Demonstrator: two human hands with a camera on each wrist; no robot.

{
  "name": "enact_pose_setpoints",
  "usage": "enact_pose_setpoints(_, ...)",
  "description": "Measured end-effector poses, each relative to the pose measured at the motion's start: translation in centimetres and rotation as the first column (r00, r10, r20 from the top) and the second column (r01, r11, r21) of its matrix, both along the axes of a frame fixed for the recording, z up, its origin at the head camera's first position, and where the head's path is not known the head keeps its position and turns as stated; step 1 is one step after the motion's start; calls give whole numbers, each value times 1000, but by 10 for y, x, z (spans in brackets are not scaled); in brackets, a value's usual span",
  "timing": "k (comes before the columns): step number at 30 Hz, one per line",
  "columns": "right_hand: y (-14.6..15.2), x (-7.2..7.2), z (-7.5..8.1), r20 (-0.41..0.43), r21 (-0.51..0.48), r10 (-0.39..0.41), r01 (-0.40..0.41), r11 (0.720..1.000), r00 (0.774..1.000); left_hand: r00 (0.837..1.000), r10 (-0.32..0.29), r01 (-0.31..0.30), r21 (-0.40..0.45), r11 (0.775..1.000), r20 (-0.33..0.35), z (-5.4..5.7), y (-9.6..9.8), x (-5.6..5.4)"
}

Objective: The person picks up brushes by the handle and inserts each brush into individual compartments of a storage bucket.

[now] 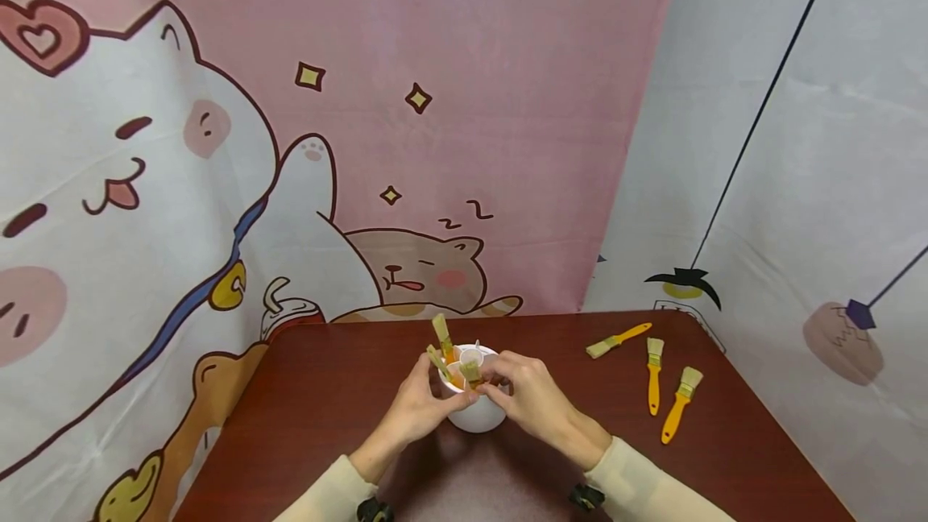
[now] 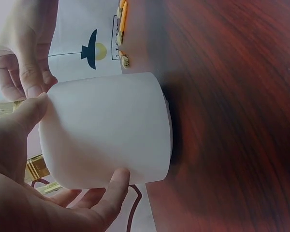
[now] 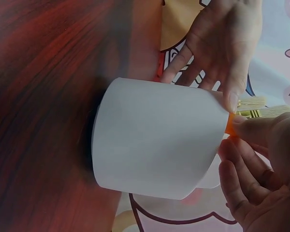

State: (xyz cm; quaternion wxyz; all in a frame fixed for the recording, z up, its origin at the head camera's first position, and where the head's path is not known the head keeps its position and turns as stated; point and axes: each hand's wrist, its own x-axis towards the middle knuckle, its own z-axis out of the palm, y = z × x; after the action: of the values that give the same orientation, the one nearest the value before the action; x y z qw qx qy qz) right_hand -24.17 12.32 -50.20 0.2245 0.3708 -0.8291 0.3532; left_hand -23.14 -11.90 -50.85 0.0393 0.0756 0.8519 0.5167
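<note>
A white rounded holder (image 1: 478, 419) stands upright on the table, close in front of the person. My left hand (image 1: 420, 407) grips its left side, the thumb at the near rim and the fingers around the wall. At the front rim my right hand (image 1: 538, 399) pinches a paintbrush (image 1: 470, 374) by its orange handle (image 3: 230, 124), bristles up. Two other paintbrushes lean in the holder, one tall (image 1: 441, 330) at the back and one (image 1: 438, 362) at the left. Inside the holder a smaller white round opening (image 1: 471, 356) shows; the lower handles are hidden by the wall.
Three paintbrushes with yellow-orange handles lie on the right of the dark red table (image 1: 333, 393): one slanted at the back (image 1: 619, 340), one in the middle (image 1: 654, 377), one nearer the edge (image 1: 681, 405). A cartoon-printed curtain (image 1: 507, 143) hangs behind.
</note>
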Motion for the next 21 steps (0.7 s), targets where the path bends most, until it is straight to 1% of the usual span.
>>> enact_pose_setpoints(5, 0, 2, -2, 3, 10, 0, 0, 1000, 1000, 1000, -2, 2, -4, 1000, -7, 0, 1, 0)
enact_pose_setpoints(15, 1, 2, -3, -28, 21, -12, 13, 1000, 1000, 999, -11, 11, -3, 1000, -31, -2, 1, -1)
enact_pose_setpoints(21, 1, 2, -4, -42, 15, -2, 2, 1000, 999, 999, -11, 11, -13, 1000, -37, -2, 1, 0)
